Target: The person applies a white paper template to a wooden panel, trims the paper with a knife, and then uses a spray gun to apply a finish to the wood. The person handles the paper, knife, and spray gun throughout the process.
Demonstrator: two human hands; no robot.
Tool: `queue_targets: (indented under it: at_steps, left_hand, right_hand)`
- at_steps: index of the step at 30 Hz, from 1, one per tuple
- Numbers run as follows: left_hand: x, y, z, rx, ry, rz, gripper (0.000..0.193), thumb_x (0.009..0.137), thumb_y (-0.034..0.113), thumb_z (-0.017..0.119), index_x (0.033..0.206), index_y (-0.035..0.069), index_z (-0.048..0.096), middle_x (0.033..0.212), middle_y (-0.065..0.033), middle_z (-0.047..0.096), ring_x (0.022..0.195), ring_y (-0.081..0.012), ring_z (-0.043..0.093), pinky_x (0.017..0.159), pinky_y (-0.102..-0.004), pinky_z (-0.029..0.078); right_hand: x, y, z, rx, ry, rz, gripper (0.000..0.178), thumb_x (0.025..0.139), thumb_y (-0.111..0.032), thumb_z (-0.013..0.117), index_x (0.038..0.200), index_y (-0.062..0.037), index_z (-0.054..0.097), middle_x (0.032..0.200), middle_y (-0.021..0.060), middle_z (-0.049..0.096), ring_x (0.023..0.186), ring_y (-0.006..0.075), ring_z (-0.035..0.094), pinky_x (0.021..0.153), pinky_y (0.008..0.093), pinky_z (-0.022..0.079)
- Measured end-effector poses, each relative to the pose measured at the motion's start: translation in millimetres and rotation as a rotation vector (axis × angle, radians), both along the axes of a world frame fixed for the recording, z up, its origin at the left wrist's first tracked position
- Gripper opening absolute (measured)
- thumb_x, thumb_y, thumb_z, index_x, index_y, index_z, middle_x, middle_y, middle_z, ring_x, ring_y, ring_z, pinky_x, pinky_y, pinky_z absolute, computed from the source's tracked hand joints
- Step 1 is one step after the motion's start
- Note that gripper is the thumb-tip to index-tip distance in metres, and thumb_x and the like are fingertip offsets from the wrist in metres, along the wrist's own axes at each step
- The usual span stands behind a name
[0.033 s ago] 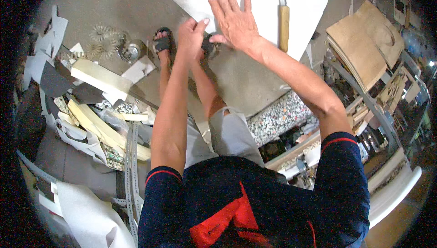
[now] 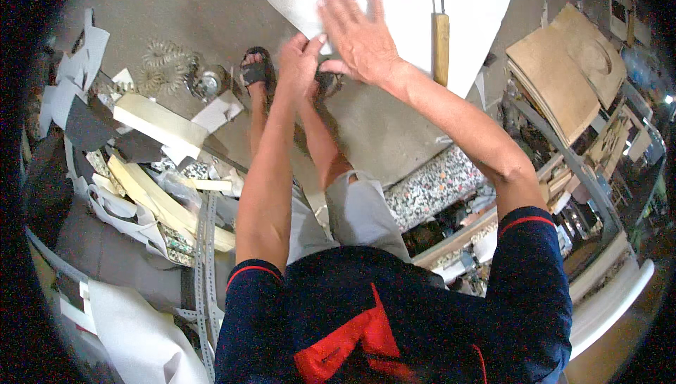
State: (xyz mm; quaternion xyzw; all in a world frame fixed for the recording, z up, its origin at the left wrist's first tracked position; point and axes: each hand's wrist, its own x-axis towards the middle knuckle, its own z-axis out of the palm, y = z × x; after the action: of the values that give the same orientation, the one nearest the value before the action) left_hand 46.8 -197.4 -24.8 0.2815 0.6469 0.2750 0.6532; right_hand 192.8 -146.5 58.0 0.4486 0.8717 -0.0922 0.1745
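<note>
A large white sheet point(image 2: 394, 3) spreads out at the top of the view, its pointed left corner over the floor. Flat on it lies my right hand point(image 2: 362, 42), palm down with the fingers spread, slightly smeared by motion. Just left of that, my left hand point(image 2: 299, 63) is closed at the sheet's near edge, thumb on top and the other fingers mostly hidden. On the sheet, right of my right hand, rests a long metal-bladed tool with a wooden handle point(image 2: 441, 49), pointing away from me.
To the left are foam offcuts point(image 2: 158, 120), fabric scraps and a perforated metal strip point(image 2: 204, 264). A speckled foam block point(image 2: 440, 187) lies right of my legs. Brown boards point(image 2: 556, 67) lean at the right. My sandalled feet point(image 2: 255, 67) stand on the grey floor.
My right hand has slid slightly toward me and to the left across the sheet. My left hand has barely moved.
</note>
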Motion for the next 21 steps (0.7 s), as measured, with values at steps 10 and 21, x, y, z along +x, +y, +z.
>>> queue_targets:
  at_steps: [10, 21]
  left_hand:
    - [1, -2, -24, -0.074, -0.279, 0.016, 0.029, 0.091, 0.029, 0.072, 0.102, 0.002, 0.07, 0.089, -0.0007, 0.068, 0.08, -0.0107, 0.058, 0.072, -0.0291, 0.048]
    - [26, -27, -8, -0.183, -0.411, 0.161, 0.035, 0.091, 0.021, 0.073, 0.116, -0.002, 0.066, 0.11, -0.0079, 0.071, 0.096, -0.0163, 0.064, 0.087, -0.032, 0.049]
  right_hand:
    - [88, 8, 16, 0.34, 0.607, -0.437, 0.067, 0.082, -0.032, 0.076, 0.136, 0.0002, 0.052, 0.133, 0.0248, 0.057, 0.123, 0.041, 0.053, 0.105, 0.0487, 0.041]
    - [151, -59, 5, 0.046, 0.305, -1.083, 0.055, 0.08, -0.024, 0.076, 0.122, 0.0027, 0.053, 0.099, 0.0247, 0.066, 0.087, 0.038, 0.068, 0.081, 0.0466, 0.054]
